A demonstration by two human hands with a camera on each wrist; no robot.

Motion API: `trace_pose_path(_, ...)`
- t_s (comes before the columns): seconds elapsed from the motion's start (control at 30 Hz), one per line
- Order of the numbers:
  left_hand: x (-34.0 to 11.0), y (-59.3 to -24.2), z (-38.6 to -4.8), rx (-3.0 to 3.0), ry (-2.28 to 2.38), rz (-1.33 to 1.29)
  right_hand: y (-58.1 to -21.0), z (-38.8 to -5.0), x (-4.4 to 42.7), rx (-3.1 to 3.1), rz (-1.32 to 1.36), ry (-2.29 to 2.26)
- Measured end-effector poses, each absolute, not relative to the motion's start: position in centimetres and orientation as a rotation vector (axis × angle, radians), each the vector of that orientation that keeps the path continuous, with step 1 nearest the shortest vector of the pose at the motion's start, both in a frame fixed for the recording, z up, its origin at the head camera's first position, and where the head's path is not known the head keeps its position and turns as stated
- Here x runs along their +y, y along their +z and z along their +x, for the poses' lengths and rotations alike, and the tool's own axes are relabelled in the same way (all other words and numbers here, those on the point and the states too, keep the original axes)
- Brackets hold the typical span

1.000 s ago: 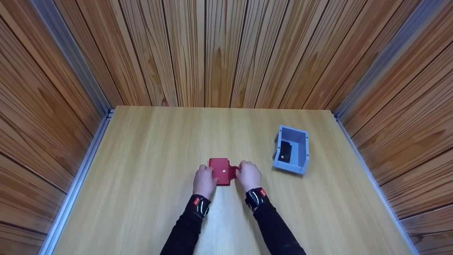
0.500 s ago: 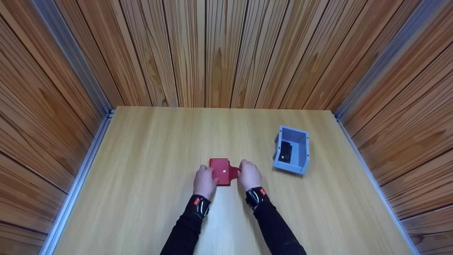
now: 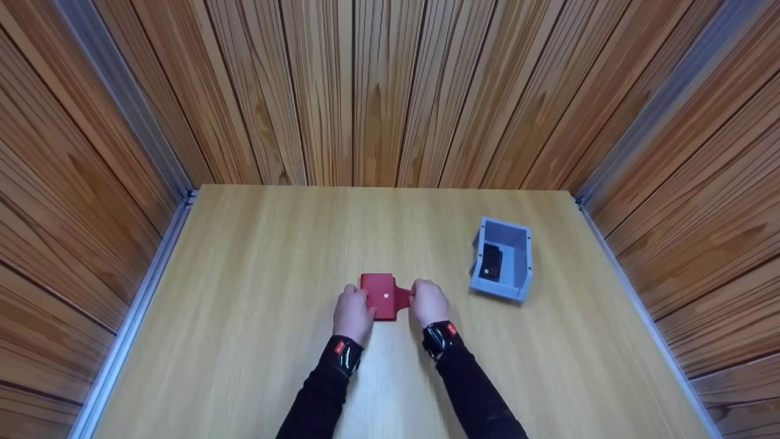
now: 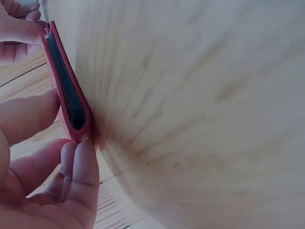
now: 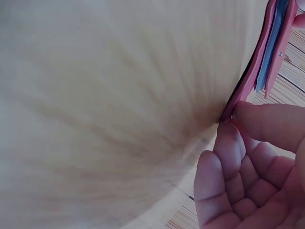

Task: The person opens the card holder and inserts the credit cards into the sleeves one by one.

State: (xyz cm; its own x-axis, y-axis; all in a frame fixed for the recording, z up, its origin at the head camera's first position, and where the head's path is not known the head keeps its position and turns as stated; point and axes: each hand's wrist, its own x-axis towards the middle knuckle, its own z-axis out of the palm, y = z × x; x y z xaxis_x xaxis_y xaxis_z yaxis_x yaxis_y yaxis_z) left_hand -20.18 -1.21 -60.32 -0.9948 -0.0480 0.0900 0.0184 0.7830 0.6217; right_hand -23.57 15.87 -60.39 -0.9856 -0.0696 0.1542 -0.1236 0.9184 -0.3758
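A small red card holder (image 3: pixel 378 296) with a snap stud on its cover lies near the middle of the wooden table (image 3: pixel 292 244). Its strap (image 3: pixel 402 297) sticks out to the right, unfastened. My left hand (image 3: pixel 353 312) grips the folded left side, thumb on the cover and fingers at the spine. The strap's end is pinched between thumb and forefinger of my right hand (image 3: pixel 429 302). Seen edge-on in the left wrist view, the card holder (image 4: pixel 64 81) shows dark sleeves between its red covers. In the right wrist view the strap (image 5: pixel 243 93) runs into the pinching fingertips.
A grey-blue plastic bin (image 3: pixel 523 259) stands on the table to the right, with a small black object (image 3: pixel 491 262) inside. Wooden plank walls (image 3: pixel 378 91) rise behind and at both sides. Metal rails (image 3: pixel 131 311) edge the table's sides.
The right hand's fingers have shifted slightly along the strap, so a little more of it shows. The left hand and the card holder hold almost still.
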Motion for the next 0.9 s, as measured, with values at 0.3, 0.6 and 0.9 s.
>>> trace_pose_path(0.3, -0.4, -59.8, -19.8, -2.843, -0.690, -0.089, -60.5, -23.8, 16.0, -2.968, 0.137, 0.589)
trace_pose_path(0.6, 1.8, -59.5, -19.7, -2.799, -0.416, -0.331, -60.9, -24.0, 16.1, -2.944, 0.170, 0.565)
trace_pose_path(0.9, 2.7, -59.8, -19.4, -2.883, -0.337, -0.356, -60.6, -23.8, 16.1, -2.966, 0.162, 0.594)
